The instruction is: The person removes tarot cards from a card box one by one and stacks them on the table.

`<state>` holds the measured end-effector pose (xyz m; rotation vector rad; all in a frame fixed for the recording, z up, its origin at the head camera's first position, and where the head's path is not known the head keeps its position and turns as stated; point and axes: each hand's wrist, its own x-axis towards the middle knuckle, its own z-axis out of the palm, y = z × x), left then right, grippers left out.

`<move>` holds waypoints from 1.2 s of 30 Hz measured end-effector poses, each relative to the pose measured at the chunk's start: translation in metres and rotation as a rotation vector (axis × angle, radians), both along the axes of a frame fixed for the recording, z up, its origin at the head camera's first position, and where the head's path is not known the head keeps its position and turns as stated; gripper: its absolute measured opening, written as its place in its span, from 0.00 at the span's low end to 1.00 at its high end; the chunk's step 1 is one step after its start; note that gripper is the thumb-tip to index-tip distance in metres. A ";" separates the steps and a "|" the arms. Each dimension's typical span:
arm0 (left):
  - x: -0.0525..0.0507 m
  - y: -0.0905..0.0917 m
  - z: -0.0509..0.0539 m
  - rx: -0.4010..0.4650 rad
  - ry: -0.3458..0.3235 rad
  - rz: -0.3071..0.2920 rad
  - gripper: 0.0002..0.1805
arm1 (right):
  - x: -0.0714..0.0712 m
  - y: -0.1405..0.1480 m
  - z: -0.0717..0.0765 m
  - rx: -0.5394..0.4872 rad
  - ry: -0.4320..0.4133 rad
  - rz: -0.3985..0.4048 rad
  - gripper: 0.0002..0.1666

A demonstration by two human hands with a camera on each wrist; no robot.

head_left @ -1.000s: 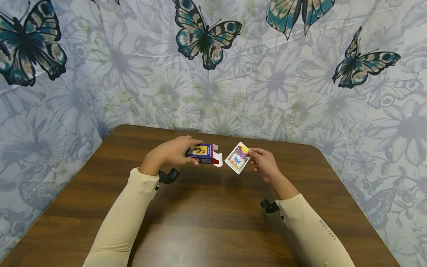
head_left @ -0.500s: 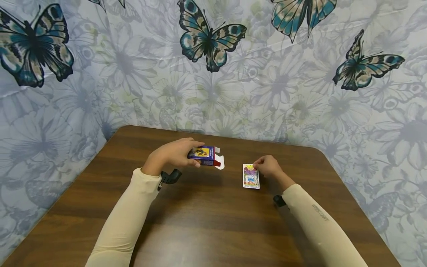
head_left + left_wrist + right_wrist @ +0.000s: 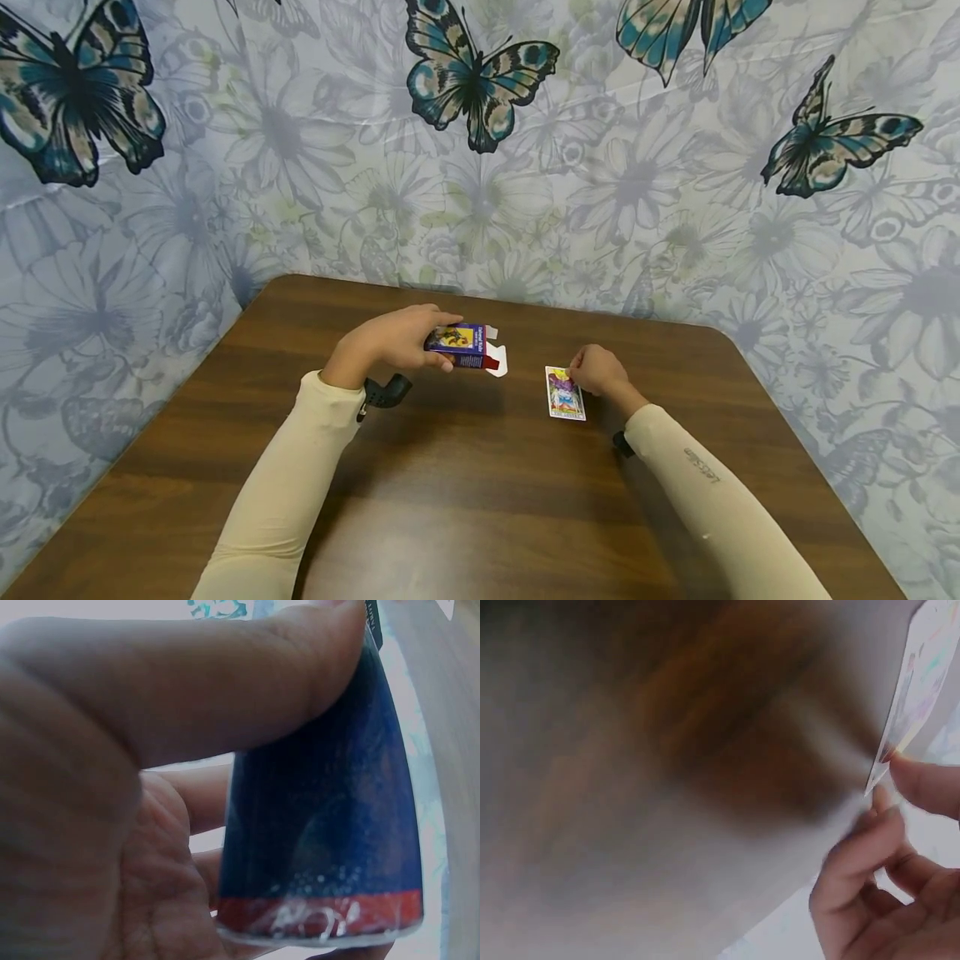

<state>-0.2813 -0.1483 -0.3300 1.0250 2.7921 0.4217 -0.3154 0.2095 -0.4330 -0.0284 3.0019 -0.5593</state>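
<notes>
My left hand point(image 3: 397, 337) grips a blue and red card box point(image 3: 467, 360) between thumb and fingers. The box's open end with its white flap faces right. In the left wrist view the thumb lies across the dark blue side of the box point(image 3: 330, 817), which has a red band at one end. To the right, my right hand point(image 3: 597, 371) pinches the upper right edge of a colourful picture card point(image 3: 565, 400). The right wrist view has the card point(image 3: 922, 682) between thumb and forefinger. Whether the card lies flat on the table I cannot tell.
Both hands work near the far part of a brown wooden table point(image 3: 450, 500). A pale floral cloth point(image 3: 300, 167) with butterflies hangs right behind its back edge. Dark wrist straps sit at both cuffs.
My right hand has carried the card rightward and down from beside the box, turning it upright; in the last half second it has barely moved. The left hand still holds the box.
</notes>
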 end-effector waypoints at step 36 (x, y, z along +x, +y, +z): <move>0.004 0.001 0.006 0.061 0.012 0.038 0.40 | 0.052 -0.114 0.067 -0.849 -0.326 0.198 0.18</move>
